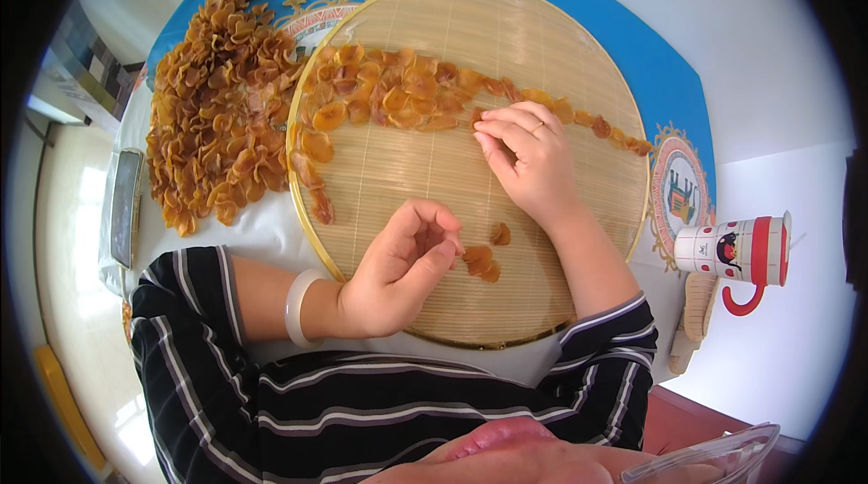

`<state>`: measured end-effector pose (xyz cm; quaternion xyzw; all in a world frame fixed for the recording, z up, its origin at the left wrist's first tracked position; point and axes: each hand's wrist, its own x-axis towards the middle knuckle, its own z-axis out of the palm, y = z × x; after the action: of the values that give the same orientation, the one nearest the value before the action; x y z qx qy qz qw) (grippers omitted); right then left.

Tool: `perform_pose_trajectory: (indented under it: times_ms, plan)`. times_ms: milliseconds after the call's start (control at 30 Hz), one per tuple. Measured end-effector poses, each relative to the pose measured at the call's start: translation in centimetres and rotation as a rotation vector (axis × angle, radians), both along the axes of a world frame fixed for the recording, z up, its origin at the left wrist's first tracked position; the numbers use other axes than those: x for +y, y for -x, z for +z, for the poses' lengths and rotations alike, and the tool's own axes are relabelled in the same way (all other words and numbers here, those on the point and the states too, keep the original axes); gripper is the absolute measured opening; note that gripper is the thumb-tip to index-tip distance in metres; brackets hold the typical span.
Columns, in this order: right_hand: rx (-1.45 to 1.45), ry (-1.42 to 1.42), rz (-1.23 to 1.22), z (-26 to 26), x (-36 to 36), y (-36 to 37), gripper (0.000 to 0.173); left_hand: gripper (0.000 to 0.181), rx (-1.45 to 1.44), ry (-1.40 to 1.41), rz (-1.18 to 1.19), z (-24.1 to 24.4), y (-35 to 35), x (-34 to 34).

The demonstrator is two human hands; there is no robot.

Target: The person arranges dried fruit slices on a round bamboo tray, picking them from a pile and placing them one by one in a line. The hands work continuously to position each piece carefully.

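Note:
A round woven bamboo tray (420, 179) lies before me, with a band of overlapping amber-brown dried slices (407, 87) across its upper part. My right hand (532, 158) is over the tray, its fingertips on a small brown slice (477, 117) at the lower side of the band. My left hand (407, 267), with a pale bangle at the wrist, hovers over the lower part, thumb and fingers close together; whether a slice is between them cannot be told. A few loose slices (483, 263) lie on the tray just right of its fingertips.
A large heap of the same slices (217, 104) lies left of the tray on a patterned blue and white tablecloth (651, 84). A phone-like device (126, 209) stands at the left edge. At the right are a cup with a red handle (736, 250) and a pale ridged object (697, 311).

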<state>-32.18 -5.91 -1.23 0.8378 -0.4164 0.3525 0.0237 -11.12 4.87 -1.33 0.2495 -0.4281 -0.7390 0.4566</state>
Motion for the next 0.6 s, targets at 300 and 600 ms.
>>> perform_pose_trajectory:
  times_ms: [300,600]
  plan:
    - [0.008,-0.021,-0.084,-0.08,-0.07,-0.14,0.017,0.021,-0.002,0.008,-0.015,-0.19,-0.14,0.02]
    - [0.046,-0.081,-0.075,-0.07,0.13,-0.17,0.025,0.016,-0.025,0.009,-0.010,0.02,0.06,0.04]
